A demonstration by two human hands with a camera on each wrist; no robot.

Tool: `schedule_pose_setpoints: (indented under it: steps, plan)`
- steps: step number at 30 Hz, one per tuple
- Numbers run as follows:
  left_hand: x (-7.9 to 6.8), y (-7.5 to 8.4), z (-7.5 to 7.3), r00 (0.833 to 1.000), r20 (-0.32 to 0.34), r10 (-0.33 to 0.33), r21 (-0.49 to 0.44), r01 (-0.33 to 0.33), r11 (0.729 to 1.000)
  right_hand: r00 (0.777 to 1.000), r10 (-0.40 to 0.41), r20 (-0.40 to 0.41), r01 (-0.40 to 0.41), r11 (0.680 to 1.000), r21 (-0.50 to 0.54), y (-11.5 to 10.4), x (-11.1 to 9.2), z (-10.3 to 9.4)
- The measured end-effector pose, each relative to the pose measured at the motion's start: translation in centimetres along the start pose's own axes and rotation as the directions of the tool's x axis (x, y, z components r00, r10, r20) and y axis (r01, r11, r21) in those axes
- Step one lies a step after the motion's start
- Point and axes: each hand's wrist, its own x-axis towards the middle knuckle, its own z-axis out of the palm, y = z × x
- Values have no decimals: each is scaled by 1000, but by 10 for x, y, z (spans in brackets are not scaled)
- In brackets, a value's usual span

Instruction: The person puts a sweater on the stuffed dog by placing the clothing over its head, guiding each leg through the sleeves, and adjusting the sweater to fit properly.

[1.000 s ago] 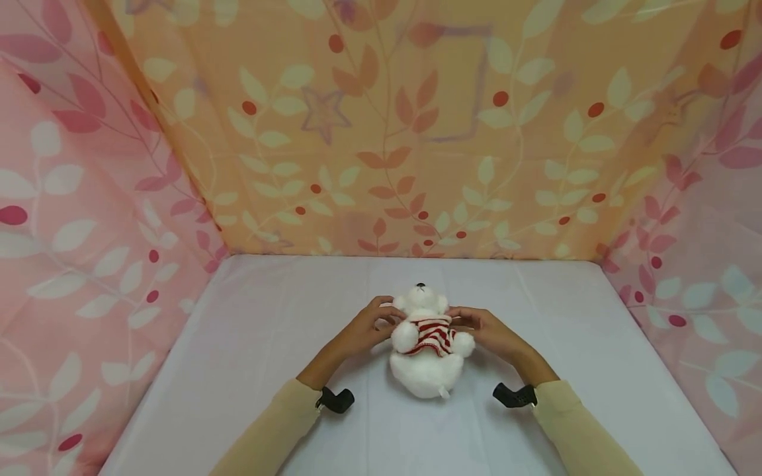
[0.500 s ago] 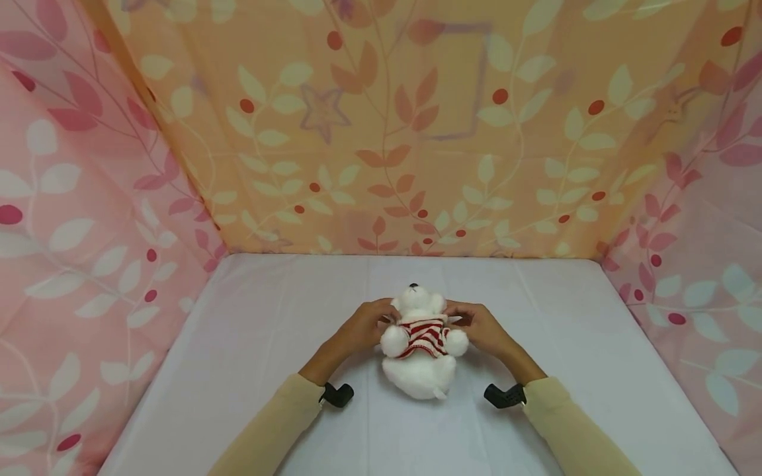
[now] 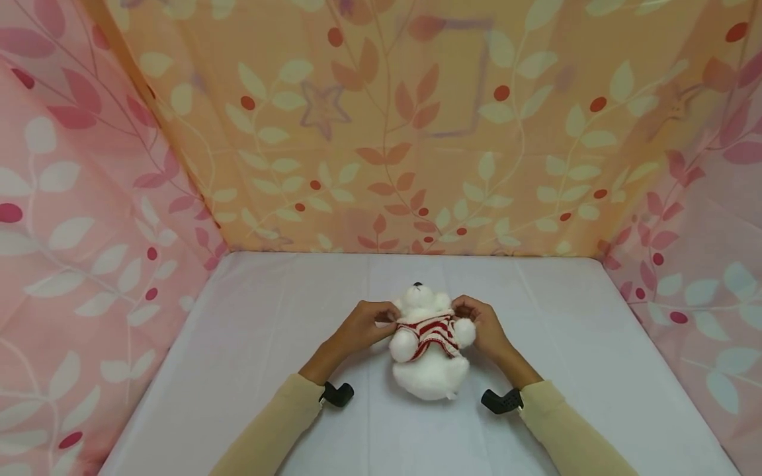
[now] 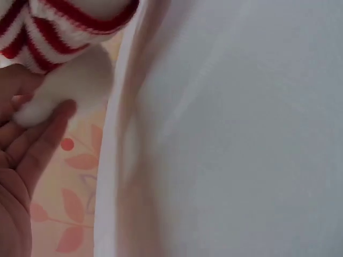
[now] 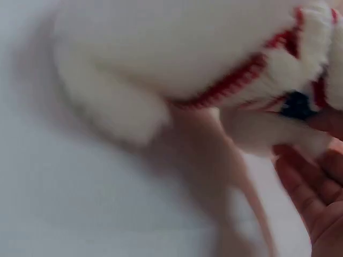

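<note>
A white plush teddy bear [image 3: 431, 377] in a red-and-white striped sweater [image 3: 433, 330] is upright over the table, its dark nose pointing up and a small tail low on the near side. The left hand [image 3: 364, 325] is at the bear's left side, near head and shoulder. In the left wrist view its thumb and fingers pinch a rounded white plush part [image 4: 75, 85] beside the sweater. On the other side, the right hand [image 3: 485, 327] holds the bear near its shoulder. The right wrist view shows those fingers curled against another white plush part [image 5: 257, 131] past the sweater hem.
A white cloth covers the table [image 3: 286, 284]. Behind it hangs an orange leaf-print curtain [image 3: 381, 132], with pink leaf-print curtains [image 3: 77, 264] along the sides. Each wrist wears a small black device [image 3: 502, 400].
The bear shifts left and then back right, and its sweater now sits more tilted. The right hand has changed position, its fingers now higher beside the bear's head. The left hand has moved little.
</note>
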Motion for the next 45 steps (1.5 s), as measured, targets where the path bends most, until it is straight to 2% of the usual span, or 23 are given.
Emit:
schedule_pose_setpoints:
  steps: [2,6,12,16,21,25,29,33,35,38,40,43,45]
  plan:
    - [-2,-2,0,999,38,10,10,-11,1000,998,48,49,-46,999,-28,0,-1,-2]
    - [-5,-1,-1,996,92,3,38,-7,999,978,153,142,-142,987,-80,-8,-2,-9]
    - [-5,3,-3,984,115,-137,-10,139,990,940,279,197,-277,960,-39,-22,0,-17]
    - [-3,3,0,981,113,-156,-48,162,986,930,293,224,-291,956,-44,-23,2,-13]
    - [-1,4,6,987,103,-120,-56,126,990,943,276,185,-274,961,-39,-20,2,-8]
    - [-1,4,10,992,66,-106,76,101,992,955,255,153,-252,967,-42,-16,2,-6]
    - [-2,8,16,996,-17,-88,237,90,967,971,212,108,-209,977,-41,-14,1,-4]
    - [0,12,19,994,-93,-57,307,83,948,985,165,56,-163,986,-43,-14,0,0]
    - [1,14,21,991,-117,-62,319,96,943,984,177,37,-175,983,-50,-16,-1,2]
    - [0,19,23,982,-141,-122,323,162,932,971,240,1,-238,966,-100,-22,-2,3]
    - [0,25,24,969,-159,-189,324,232,917,956,293,-30,-294,942,-164,-29,-3,2]
    - [-1,34,22,936,-158,-313,311,348,884,922,381,-75,-386,882,-270,-39,-4,-2]
    - [-1,39,20,913,-123,-390,270,409,872,892,445,-79,-445,832,-330,-46,-4,-5]
